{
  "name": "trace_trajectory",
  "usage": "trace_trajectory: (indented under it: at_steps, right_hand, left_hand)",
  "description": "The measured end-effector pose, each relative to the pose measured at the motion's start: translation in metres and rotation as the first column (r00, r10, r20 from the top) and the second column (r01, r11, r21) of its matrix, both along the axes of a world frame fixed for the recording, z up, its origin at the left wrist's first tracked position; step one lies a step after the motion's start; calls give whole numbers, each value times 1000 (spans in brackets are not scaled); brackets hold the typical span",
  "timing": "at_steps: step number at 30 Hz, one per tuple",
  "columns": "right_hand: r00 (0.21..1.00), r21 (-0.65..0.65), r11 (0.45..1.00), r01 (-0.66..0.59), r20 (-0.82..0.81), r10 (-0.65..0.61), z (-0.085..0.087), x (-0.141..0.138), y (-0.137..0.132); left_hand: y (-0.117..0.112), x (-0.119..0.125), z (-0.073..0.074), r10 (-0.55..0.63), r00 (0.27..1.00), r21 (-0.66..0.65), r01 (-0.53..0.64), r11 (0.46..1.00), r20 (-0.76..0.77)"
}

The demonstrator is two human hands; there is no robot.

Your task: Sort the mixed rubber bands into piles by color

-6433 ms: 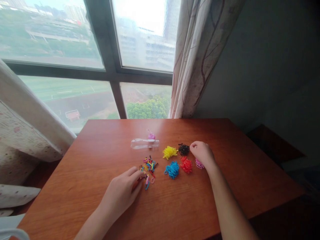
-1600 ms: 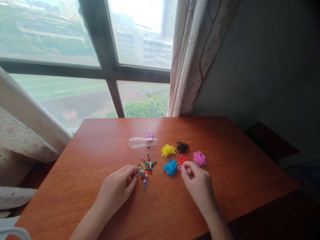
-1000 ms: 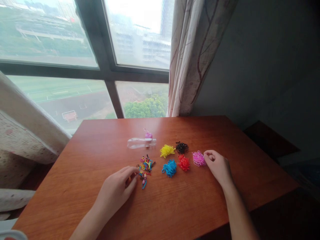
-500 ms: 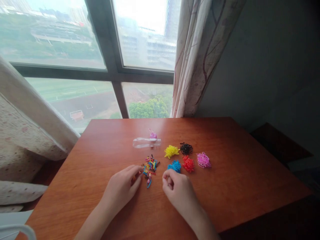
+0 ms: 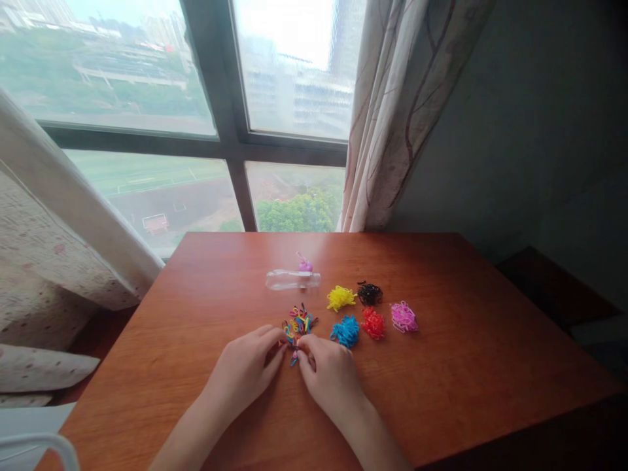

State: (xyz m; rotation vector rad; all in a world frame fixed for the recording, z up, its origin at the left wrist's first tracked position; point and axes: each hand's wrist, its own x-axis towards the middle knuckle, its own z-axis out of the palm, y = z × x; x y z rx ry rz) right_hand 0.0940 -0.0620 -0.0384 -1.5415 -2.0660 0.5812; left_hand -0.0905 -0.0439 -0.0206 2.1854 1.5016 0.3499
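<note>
A small mixed pile of coloured rubber bands (image 5: 298, 323) lies mid-table. My left hand (image 5: 248, 373) rests flat beside its near left edge, fingers together, fingertips touching the bands. My right hand (image 5: 328, 374) has its fingers curled and pinched at the pile's near edge, right next to the left fingertips; what it pinches is too small to name. To the right lie sorted heaps: yellow (image 5: 340, 297), black (image 5: 369, 293), blue (image 5: 346, 331), red (image 5: 373, 323) and pink (image 5: 403, 316).
A clear plastic tube with a pink cap (image 5: 293, 279) lies behind the mixed pile on the wooden table (image 5: 461, 366). Curtains hang at the left (image 5: 53, 242) and at the back right (image 5: 392, 111) before a window. A white rim (image 5: 34, 451) shows at bottom left.
My right hand went from the pink heap back left past the blue heap to the near edge of the mixed pile. My left hand stayed by the pile.
</note>
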Motion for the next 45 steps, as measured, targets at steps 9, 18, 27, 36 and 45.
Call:
trace_trajectory:
  at_steps: [9,18,27,36,45]
  right_hand:
    - [998,45,999,27,-55,-25,-6,1,0]
    - [975,51,996,76,-212,-63,-6,6,0]
    - [950,134,951,280,-180,-255,15,65,14]
    - [793,160,841,516,281,-540,26,139,65]
    - [805,131,874,468,345,-482,18,135,81]
  left_hand:
    - [1,-1,-1,-10,1000,-6,10,1000,-5]
    - [2,0,3,-9,1000,-11,9,1000,-1]
    - [0,0,4,-21,999,-26,20,999,-30]
    - [1,0,4,-16,1000,-39,15,999,-23]
    - [2,0,4,-17,999,-39,16,999,-29]
